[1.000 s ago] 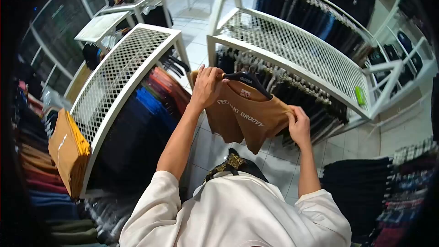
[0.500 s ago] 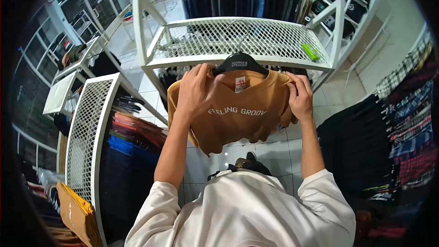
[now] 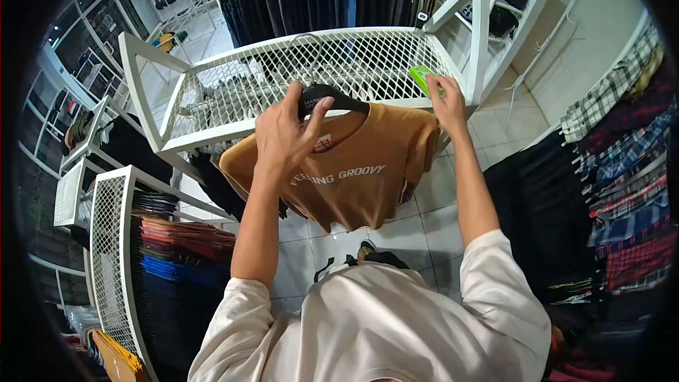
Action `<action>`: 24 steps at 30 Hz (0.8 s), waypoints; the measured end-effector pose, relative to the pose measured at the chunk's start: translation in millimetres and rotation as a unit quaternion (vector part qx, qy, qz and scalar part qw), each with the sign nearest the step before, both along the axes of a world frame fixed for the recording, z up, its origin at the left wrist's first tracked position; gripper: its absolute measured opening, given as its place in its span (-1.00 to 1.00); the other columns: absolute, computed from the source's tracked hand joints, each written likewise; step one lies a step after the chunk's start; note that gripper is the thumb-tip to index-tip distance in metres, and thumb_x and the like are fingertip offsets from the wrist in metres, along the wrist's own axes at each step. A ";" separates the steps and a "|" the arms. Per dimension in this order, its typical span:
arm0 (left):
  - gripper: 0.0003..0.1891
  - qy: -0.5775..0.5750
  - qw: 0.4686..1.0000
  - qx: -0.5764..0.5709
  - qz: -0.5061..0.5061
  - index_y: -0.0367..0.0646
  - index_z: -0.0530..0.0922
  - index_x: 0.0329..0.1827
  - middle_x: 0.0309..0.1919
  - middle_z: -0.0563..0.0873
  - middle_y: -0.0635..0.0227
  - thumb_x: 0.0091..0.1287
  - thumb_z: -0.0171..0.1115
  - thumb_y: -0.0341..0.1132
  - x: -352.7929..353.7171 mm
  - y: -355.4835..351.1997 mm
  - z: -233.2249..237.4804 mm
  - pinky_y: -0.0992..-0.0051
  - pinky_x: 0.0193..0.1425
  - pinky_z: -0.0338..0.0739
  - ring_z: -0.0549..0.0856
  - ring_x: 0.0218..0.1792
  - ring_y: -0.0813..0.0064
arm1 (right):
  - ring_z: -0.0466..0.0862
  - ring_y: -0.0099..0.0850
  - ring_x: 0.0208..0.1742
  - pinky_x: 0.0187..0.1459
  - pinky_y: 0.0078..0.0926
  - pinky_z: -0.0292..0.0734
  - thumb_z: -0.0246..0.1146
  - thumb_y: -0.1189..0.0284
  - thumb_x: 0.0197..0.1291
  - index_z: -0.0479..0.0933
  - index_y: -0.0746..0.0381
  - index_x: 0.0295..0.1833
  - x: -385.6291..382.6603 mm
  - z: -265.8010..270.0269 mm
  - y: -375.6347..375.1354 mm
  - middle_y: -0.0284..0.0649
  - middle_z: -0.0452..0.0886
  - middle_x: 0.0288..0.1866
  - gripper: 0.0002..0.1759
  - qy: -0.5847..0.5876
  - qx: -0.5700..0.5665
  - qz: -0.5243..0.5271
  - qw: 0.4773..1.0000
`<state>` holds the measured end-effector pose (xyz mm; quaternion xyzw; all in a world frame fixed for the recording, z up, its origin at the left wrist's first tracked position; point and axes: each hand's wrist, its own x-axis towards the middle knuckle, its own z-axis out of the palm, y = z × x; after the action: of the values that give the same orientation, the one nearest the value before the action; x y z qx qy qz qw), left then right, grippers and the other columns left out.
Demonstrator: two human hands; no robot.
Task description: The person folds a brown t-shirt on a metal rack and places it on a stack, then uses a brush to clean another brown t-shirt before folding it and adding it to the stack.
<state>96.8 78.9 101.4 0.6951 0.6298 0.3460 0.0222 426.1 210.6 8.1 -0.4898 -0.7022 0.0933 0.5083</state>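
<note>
A mustard-brown shirt (image 3: 353, 163) with white "FEELING GROOVY" lettering hangs from a black hanger (image 3: 338, 100) in front of the white mesh shelf. My left hand (image 3: 286, 124) is closed round the hanger's middle, near its printed label, with the thumb across the front. Off the shirt's right shoulder, my right hand (image 3: 447, 101) has its fingertips pinched at the lower end of a bright green packet (image 3: 420, 79) on the mesh.
The white mesh shelf (image 3: 233, 129) spans the front, with dark trousers (image 3: 304, 3) hung behind it. A second mesh rack (image 3: 112, 255) with folded or hung clothes stands at left. Plaid shirts (image 3: 622, 191) and black garments hang at right.
The view has turned, and the shirt now hangs tilted. My left hand has moved from the shirt's shoulder to the hanger. My right hand has let go of the shirt and reached the green packet.
</note>
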 end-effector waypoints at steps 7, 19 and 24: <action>-0.45 0.003 1.000 -0.008 0.028 -0.25 0.54 -0.12 -0.50 0.71 -0.02 0.46 0.22 0.18 15.2 15.9 -5.8 0.10 -0.26 0.53 0.72 -0.40 -0.09 | 0.58 0.07 0.27 0.29 -0.02 0.47 0.33 0.07 0.34 0.49 0.01 0.47 9.3 -34.6 81.4 0.09 0.58 0.23 -0.38 -0.245 -0.101 -0.095 0.959; -0.26 -0.037 0.995 -0.055 0.070 -0.37 0.62 0.08 -0.32 0.76 -0.14 0.43 0.15 0.31 7.6 -30.3 16.6 0.08 -0.01 0.57 0.75 -0.16 -0.15 | 0.55 0.05 0.27 0.29 -0.02 0.44 0.45 0.27 0.29 0.35 0.33 0.50 -91.7 44.4 -154.7 0.06 0.59 0.20 -0.23 0.005 0.139 -0.024 0.990; -0.16 -0.059 0.995 -0.046 0.064 -0.40 0.55 0.34 0.04 0.73 -0.25 0.42 0.15 0.33 -7.5 -70.6 18.6 0.12 0.27 0.53 0.71 0.12 -0.14 | 0.49 0.12 0.25 0.29 0.00 0.40 0.43 0.35 0.28 0.31 0.35 0.48 -86.0 9.0 -176.9 0.14 0.49 0.24 -0.26 0.006 0.177 -0.173 0.969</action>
<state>89.3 8.4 120.0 0.6298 0.6858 0.3581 0.0694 340.1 33.7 17.1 -0.5056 -0.6091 -0.1190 0.5993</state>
